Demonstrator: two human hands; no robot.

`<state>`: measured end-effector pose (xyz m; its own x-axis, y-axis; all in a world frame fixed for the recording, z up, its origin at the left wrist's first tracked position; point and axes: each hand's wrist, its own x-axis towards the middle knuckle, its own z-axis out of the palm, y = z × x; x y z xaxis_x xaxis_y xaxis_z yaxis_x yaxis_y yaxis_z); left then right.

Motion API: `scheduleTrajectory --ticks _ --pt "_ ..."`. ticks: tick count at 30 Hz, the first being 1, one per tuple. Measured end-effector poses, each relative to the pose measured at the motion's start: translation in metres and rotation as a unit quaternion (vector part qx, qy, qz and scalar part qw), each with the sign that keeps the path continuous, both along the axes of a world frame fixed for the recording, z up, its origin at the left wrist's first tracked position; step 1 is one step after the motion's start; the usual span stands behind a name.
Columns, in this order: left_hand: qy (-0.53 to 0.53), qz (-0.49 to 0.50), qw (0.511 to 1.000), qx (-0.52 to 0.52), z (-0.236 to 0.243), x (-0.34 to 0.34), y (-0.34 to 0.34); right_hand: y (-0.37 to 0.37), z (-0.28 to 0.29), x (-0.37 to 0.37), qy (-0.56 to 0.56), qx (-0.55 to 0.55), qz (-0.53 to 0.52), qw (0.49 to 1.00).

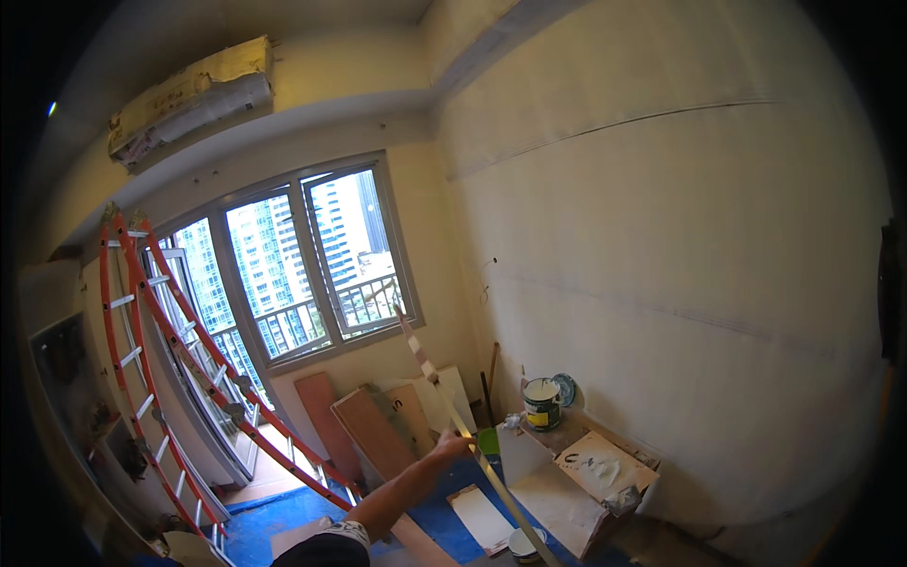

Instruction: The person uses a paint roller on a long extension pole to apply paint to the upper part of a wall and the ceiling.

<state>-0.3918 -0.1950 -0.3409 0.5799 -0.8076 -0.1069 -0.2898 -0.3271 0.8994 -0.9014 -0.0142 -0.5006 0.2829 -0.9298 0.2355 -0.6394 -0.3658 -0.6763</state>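
My left arm reaches in from the lower edge, and my left hand (455, 444) is closed round a long pale pole (501, 487). The pole slants from the lower edge up toward the window. Its upper part looks wrapped or patched in pinkish and white bands, and what sits at its tip is too blurred to tell. Below the hand, beside the pole's lower end, stands an open can (525, 543) with something white in it. A white board (480, 519) lies on the floor close by. My right hand does not show.
An orange ladder (189, 331) stands at left by the window (274, 274). Wooden panels (373, 430) lean beneath the window. At right, a low table (553, 496) bears a paint bucket (541, 416) and a board smeared with white paste (586, 454). Blue sheeting (274, 520) covers the floor.
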Motion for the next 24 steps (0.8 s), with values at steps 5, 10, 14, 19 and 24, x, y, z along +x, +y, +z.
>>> scheduleTrajectory --ticks 5,10,14,19,24 --pt "-0.006 -0.067 0.985 -0.158 0.095 -0.01 -0.022 -0.022 -0.007 0.004 0.015 0.011 0.045 0.999" --pt "-0.039 -0.063 0.962 -0.264 0.176 0.026 -0.031 -0.046 -0.143 0.019 0.04 0.07 0.166 0.983" --pt "-0.067 -0.089 0.94 -0.323 0.244 0.01 -0.051 -0.031 -0.068 0.07 -0.091 0.042 0.091 0.991" --pt "-0.049 -0.101 0.905 -0.411 0.277 -0.001 -0.045 -0.056 0.009 0.175 -0.196 -0.05 0.033 0.979" --pt "-0.17 -0.169 0.888 -0.392 0.217 0.045 -0.007 -0.118 0.104 0.291 -0.263 -0.106 0.013 0.959"
